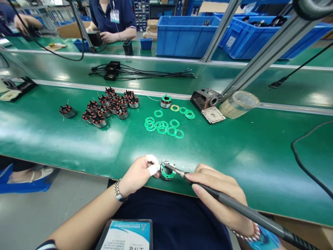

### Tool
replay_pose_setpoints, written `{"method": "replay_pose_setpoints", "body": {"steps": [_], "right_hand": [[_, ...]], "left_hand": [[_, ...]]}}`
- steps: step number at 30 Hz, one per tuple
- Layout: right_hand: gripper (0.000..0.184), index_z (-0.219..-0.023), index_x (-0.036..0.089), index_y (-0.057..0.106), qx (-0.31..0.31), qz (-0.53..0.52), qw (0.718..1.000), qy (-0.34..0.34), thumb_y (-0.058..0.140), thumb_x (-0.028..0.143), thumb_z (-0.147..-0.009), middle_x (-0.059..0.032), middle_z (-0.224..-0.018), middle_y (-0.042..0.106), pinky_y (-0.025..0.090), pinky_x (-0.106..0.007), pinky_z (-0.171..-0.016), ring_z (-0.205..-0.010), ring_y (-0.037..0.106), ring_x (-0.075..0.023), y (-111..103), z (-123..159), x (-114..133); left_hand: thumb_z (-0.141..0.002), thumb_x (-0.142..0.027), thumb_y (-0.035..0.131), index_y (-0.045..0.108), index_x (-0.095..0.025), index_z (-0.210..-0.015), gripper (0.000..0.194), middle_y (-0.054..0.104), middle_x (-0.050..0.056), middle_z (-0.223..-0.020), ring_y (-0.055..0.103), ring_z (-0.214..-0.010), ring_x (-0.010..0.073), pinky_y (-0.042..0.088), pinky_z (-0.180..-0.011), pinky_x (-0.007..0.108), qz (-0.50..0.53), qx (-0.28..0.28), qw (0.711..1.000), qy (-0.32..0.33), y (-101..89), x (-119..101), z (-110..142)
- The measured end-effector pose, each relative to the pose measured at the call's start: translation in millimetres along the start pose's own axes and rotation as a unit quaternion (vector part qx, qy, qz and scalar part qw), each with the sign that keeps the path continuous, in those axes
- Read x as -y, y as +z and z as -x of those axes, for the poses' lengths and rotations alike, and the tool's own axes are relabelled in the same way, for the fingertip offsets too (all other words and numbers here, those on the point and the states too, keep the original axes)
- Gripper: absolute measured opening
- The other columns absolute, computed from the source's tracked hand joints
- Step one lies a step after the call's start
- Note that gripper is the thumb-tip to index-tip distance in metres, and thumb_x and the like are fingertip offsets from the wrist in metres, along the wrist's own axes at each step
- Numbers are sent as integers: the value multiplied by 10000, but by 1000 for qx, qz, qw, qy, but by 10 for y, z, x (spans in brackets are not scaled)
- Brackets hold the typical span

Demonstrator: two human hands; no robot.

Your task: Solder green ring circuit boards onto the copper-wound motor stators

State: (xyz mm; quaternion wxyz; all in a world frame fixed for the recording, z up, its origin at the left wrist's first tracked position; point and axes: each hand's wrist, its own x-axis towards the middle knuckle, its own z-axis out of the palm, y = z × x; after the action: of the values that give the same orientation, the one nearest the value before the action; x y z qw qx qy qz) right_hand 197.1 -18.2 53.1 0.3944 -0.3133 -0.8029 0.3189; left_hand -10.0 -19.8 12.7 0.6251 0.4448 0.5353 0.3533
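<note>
Since the stator (167, 173) looks stiff and dense, taped left fingers (152, 165) pinch its rim while right fingers (208, 178) hold a soldering iron (262, 220).

bench mat (234, 146): glossy, smooth | soldering iron handle (234, 205): matt plastic | tip (177, 170): shiny metal

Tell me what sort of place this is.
Probably a factory assembly line for small electric motors: a soldering iron held to a wound stator, more wound stators grouped on the green-matted bench, and blue parts bins behind.
</note>
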Motion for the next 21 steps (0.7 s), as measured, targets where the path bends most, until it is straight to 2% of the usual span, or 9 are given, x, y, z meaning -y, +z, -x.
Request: {"method": "replay_pose_setpoints", "body": {"steps": [5,7,9,11,13,16,19,21], "right_hand": [[200,-1023,193,574,-2,36,999,-30,508,137,-843,-16,-657,593,468,-237,-522,-556,542,-125,2,-59,-120],[192,-1006,190,554,44,33,997,-58,499,113,-839,-27,-711,608,493,-243,-594,-640,562,-133,32,-127,-188],[222,-1018,177,530,123,27,989,-79,512,95,-813,-69,-866,628,508,-286,-735,-849,570,-168,63,-211,-241],[272,-1045,167,507,188,36,978,-81,523,81,-787,-100,-1009,605,488,-329,-833,-1004,518,-196,85,-284,-274],[294,-1045,173,502,216,58,972,-77,533,67,-772,-98,-1048,588,484,-337,-844,-1024,499,-201,101,-319,-294],[306,-1045,172,498,197,104,972,-69,597,114,-762,-89,-976,602,487,-370,-822,-985,497,-225,137,-278,-316],[330,-1041,161,487,119,149,980,-51,643,236,-761,-86,-885,606,490,-414,-766,-910,493,-249,212,-168,-329],[313,-1038,160,481,65,169,982,-44,618,286,-786,-85,-860,599,492,-415,-734,-872,489,-246,273,-98,-327]], "left_hand": [[-690,-256,574,513,-156,-601,147,567,-18,-535,549,-545,115,428,-603,240,2,11,1000,5,1,-13,2],[-687,-252,580,515,-156,-602,144,563,-22,-531,546,-539,112,430,-599,237,6,10,1000,6,5,-16,-1],[-681,-258,591,524,-155,-608,143,564,-23,-530,547,-538,112,435,-598,238,14,7,1000,5,8,-17,-7],[-674,-269,606,532,-153,-617,149,566,-23,-530,548,-538,114,442,-599,242,24,6,1000,1,6,-12,-13],[-675,-273,619,538,-151,-629,154,566,-22,-535,550,-540,113,449,-606,245,30,5,1000,-7,-2,1,-9],[-713,-280,604,564,-147,-726,140,605,-2,-627,580,-598,120,468,-643,257,55,-22,998,-19,-12,36,36],[-708,-250,623,576,-152,-864,190,645,29,-789,607,-692,133,481,-705,276,82,-46,995,-25,2,71,116],[-684,-216,646,590,-155,-871,204,649,25,-804,603,-706,132,482,-725,275,81,-36,996,-26,29,77,162]]}}
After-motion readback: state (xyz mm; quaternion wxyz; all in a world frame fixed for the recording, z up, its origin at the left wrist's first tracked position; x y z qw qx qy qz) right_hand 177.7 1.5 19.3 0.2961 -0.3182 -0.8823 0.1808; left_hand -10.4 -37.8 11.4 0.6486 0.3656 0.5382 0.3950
